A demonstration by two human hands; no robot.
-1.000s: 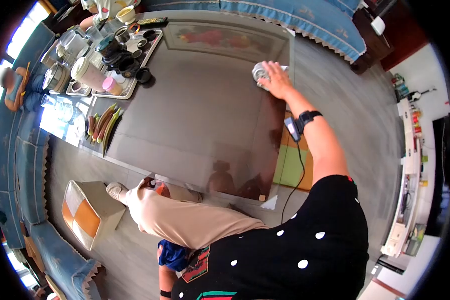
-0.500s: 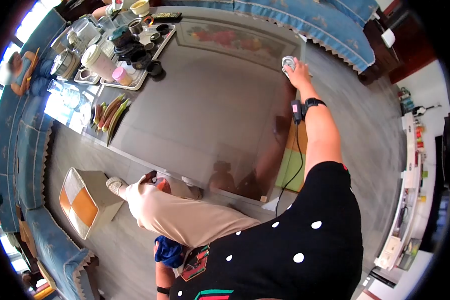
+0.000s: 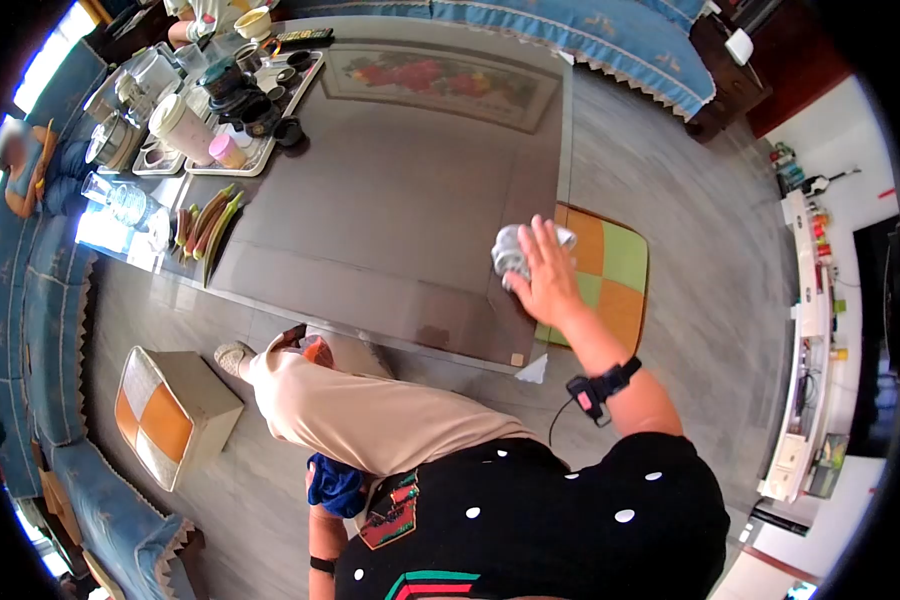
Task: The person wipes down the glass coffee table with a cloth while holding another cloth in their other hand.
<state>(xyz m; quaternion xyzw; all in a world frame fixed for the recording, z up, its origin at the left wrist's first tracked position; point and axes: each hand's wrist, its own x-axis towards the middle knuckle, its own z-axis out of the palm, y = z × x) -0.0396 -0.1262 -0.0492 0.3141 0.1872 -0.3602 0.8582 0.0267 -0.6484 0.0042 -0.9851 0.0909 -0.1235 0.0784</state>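
My right hand (image 3: 548, 275) presses a crumpled grey-white cloth (image 3: 508, 252) against the dark glossy table (image 3: 400, 190), near its right edge. Its fingers stretch over the cloth, and part of the cloth shows on both sides of them. A watch-like strap with a small black device is on that wrist. Down by my thigh, my left hand (image 3: 313, 478) grips a bunched dark blue cloth (image 3: 338, 486). Most of the left fingers are hidden by this cloth.
Trays (image 3: 260, 160) with cups, a tumbler and jars stand on the table's far left. Okra-like pods (image 3: 208, 228) lie near its left edge. Checkered stools (image 3: 625, 265) stand right and lower left (image 3: 160, 410). A person (image 3: 32, 170) sits on the blue sofa (image 3: 55, 330).
My right hand and the grey-white cloth have come from the table's far right corner back toward me. The view has shifted slightly. My left hand still holds the blue cloth by my thigh.
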